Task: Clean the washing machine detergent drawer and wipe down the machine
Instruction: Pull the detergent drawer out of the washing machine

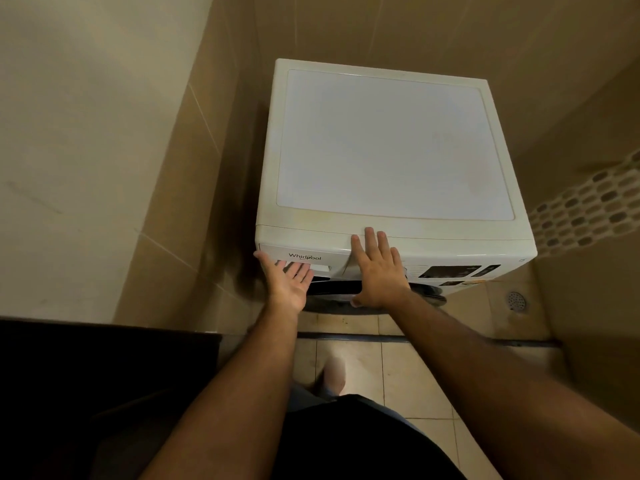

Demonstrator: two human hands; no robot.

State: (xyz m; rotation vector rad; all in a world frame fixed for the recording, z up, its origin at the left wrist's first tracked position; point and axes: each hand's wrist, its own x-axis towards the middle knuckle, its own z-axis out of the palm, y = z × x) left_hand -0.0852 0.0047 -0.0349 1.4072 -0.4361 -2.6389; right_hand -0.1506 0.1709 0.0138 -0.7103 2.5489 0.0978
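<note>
The white washing machine (pixel 388 143) stands in a tiled corner, front facing the person. Its detergent drawer (pixel 304 258) sits closed at the front's top left corner, long axis along the top edge, cream and yellowed. The left hand (pixel 289 284), palm up, tucks fingers under its handle recess; the right hand (pixel 375 271) lies flat, fingers straight, on the front edge beside it

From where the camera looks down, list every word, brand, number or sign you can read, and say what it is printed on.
"Whirlpool": on the detergent drawer front of the washing machine.
Control panel markings: too small and blurred to read.
Nothing else readable.
</note>
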